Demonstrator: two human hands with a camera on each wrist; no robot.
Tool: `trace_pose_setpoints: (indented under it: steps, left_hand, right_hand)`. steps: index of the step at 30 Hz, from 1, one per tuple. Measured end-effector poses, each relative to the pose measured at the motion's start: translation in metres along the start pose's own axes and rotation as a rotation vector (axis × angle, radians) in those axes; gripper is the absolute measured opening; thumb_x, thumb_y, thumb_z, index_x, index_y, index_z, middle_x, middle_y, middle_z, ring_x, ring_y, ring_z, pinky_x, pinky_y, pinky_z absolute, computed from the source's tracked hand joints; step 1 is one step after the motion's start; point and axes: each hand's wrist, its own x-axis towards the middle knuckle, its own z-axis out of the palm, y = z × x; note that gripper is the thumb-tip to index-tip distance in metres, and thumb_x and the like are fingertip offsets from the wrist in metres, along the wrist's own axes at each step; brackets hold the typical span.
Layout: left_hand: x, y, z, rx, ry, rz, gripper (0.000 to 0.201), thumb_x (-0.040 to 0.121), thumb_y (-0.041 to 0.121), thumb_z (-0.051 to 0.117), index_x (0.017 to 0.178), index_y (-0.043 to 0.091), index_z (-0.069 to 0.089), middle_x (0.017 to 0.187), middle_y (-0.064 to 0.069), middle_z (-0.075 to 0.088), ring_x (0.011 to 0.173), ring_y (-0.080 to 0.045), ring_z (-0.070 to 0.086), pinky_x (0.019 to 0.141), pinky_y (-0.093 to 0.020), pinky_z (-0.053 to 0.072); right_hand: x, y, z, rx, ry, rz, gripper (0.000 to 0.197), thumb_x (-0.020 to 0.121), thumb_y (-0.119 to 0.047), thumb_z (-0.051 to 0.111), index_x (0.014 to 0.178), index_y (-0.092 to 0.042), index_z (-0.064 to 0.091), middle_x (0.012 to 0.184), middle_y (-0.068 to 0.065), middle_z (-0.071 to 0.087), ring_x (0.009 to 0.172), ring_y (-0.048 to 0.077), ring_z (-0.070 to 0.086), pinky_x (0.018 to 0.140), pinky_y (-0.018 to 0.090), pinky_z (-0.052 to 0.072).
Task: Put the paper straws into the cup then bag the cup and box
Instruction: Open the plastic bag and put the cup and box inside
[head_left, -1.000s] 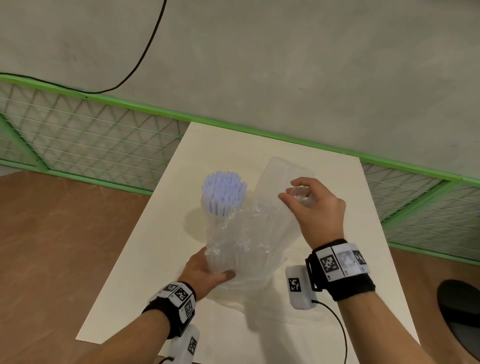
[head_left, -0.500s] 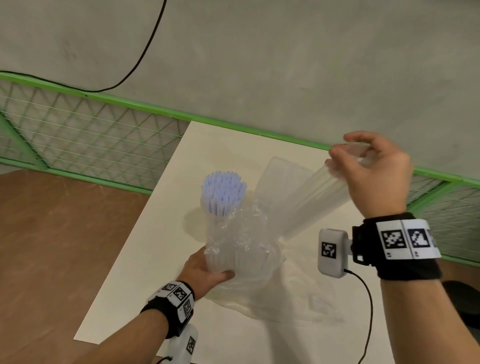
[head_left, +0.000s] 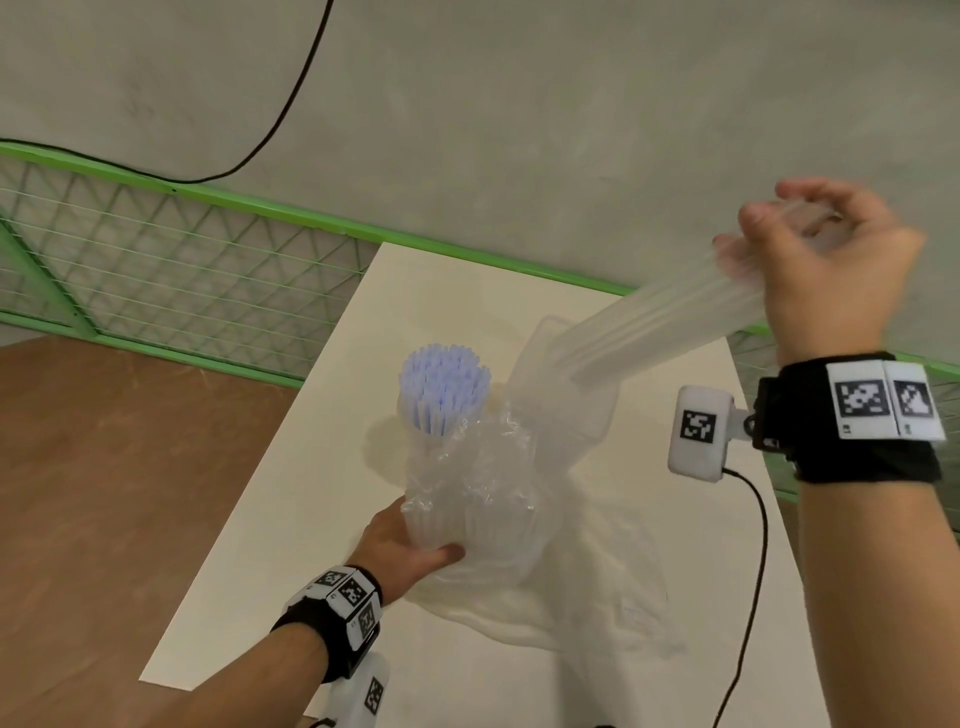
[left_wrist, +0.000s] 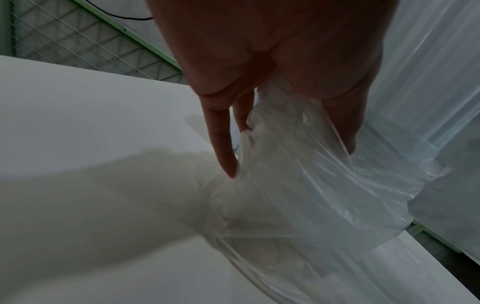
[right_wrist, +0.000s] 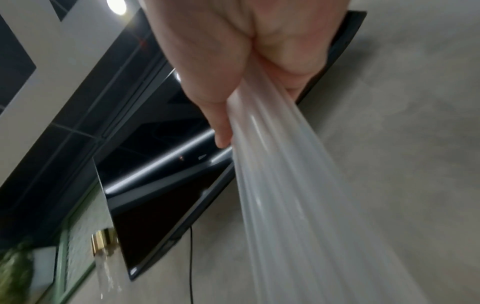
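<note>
A bundle of pale blue paper straws (head_left: 444, 387) stands in a clear cup (head_left: 457, 525) on the white table (head_left: 291, 545). A clear plastic bag (head_left: 660, 317) is bunched around the cup's lower part, with a clear box (head_left: 566, 410) leaning just right of the straws. My left hand (head_left: 405, 545) grips the cup's base through the crumpled bag (left_wrist: 298, 195). My right hand (head_left: 815, 260) is raised high at the right and grips the bag's edge (right_wrist: 285, 195), which is pulled taut into a long band. The bag blurs the box's lower part.
A green mesh fence (head_left: 171, 270) runs behind the table below a grey wall with a black cable (head_left: 291, 104). Wooden floor (head_left: 104, 493) lies left of the table. A dark wall-mounted screen (right_wrist: 168, 195) shows in the right wrist view.
My right hand has risen up and to the right from beside the box, stretching the bag's edge taut. The left hand, cup and straws have stayed put.
</note>
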Motion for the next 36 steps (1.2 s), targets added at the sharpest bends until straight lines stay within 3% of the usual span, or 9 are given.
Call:
trace_pose_setpoints:
  steps: [4,6,10,13,17,23,27,31,36]
  left_hand:
    - [0.0,0.0,-0.001,-0.025,-0.01,-0.009,0.053,0.057,0.034,0.093,0.102,0.036,0.065,0.096,0.01,0.075,0.094,-0.006,0.07,0.091,-0.032,0.055]
    - [0.001,-0.001,-0.001,-0.032,-0.014,-0.018,0.062,0.051,0.044,0.091,0.107,0.033,0.067,0.097,0.011,0.076,0.094,-0.005,0.071,0.093,-0.034,0.055]
    - [0.001,-0.003,0.0,-0.035,-0.006,-0.028,0.062,0.051,0.045,0.091,0.107,0.036,0.066,0.1,0.012,0.075,0.097,-0.005,0.07,0.095,-0.035,0.054]
    - [0.0,-0.003,0.001,-0.043,-0.007,-0.032,0.058,0.054,0.041,0.092,0.106,0.037,0.065,0.098,0.015,0.075,0.096,-0.002,0.07,0.096,-0.033,0.054]
    - [-0.001,-0.004,0.001,-0.063,-0.015,-0.021,0.058,0.057,0.038,0.092,0.108,0.037,0.066,0.099,0.019,0.075,0.096,0.001,0.069,0.097,-0.032,0.053]
    - [0.0,-0.005,0.002,-0.083,-0.013,-0.018,0.062,0.058,0.036,0.092,0.114,0.033,0.066,0.101,0.019,0.075,0.096,0.002,0.069,0.098,-0.031,0.053]
    - [0.001,-0.006,0.003,-0.083,0.002,-0.023,0.061,0.057,0.036,0.092,0.113,0.033,0.066,0.1,0.018,0.075,0.095,0.001,0.07,0.096,-0.03,0.054]
    - [0.002,-0.007,0.004,-0.077,-0.002,-0.021,0.065,0.055,0.04,0.091,0.115,0.034,0.066,0.102,0.018,0.075,0.097,0.0,0.069,0.096,-0.031,0.054]
    - [0.001,-0.005,0.004,-0.06,-0.001,0.001,0.06,0.059,0.035,0.091,0.113,0.036,0.066,0.101,0.021,0.074,0.097,0.002,0.068,0.096,-0.028,0.053]
  right_hand:
    - [0.011,0.042,0.028,-0.004,-0.194,0.076,0.02,0.079,-0.024,0.08,0.095,-0.025,0.069,0.087,0.01,0.072,0.082,0.043,0.069,0.072,0.053,0.059]
    - [0.001,0.076,0.042,-0.044,-0.335,0.131,0.017,0.081,-0.021,0.077,0.094,-0.028,0.068,0.088,0.007,0.072,0.082,0.036,0.07,0.077,0.05,0.059]
    - [-0.021,0.124,0.054,-0.495,-0.544,0.01,0.025,0.089,-0.03,0.07,0.114,-0.026,0.069,0.117,-0.004,0.069,0.112,0.02,0.061,0.096,0.019,0.04]
    - [-0.026,0.146,0.06,-0.77,-0.795,-0.141,0.048,0.097,-0.037,0.055,0.143,-0.026,0.047,0.151,-0.006,0.043,0.144,0.022,0.03,0.114,0.036,0.027]
    - [-0.034,0.165,0.061,-1.094,-1.129,-0.174,0.058,0.102,-0.048,0.03,0.155,-0.032,0.012,0.163,-0.015,0.006,0.151,0.018,-0.001,0.118,0.047,0.01]
    - [-0.024,0.16,0.071,-1.051,-1.084,-0.174,0.089,0.085,-0.07,0.05,0.154,-0.034,0.007,0.163,-0.015,0.001,0.149,0.023,0.008,0.113,0.053,0.021]
    - [-0.028,0.162,0.09,-1.097,-0.987,-0.125,0.075,0.086,-0.075,0.039,0.148,-0.037,0.022,0.156,-0.011,0.032,0.133,0.024,0.043,0.099,0.049,0.031]
    - [-0.032,0.16,0.099,-1.082,-0.847,0.012,0.047,0.092,-0.066,0.037,0.133,-0.041,0.041,0.132,-0.013,0.057,0.114,0.025,0.056,0.092,0.047,0.032]
    - [-0.021,0.17,0.095,-0.778,-0.791,0.12,0.04,0.093,-0.023,0.05,0.132,-0.03,0.052,0.126,-0.001,0.065,0.115,0.032,0.057,0.099,0.038,0.044]
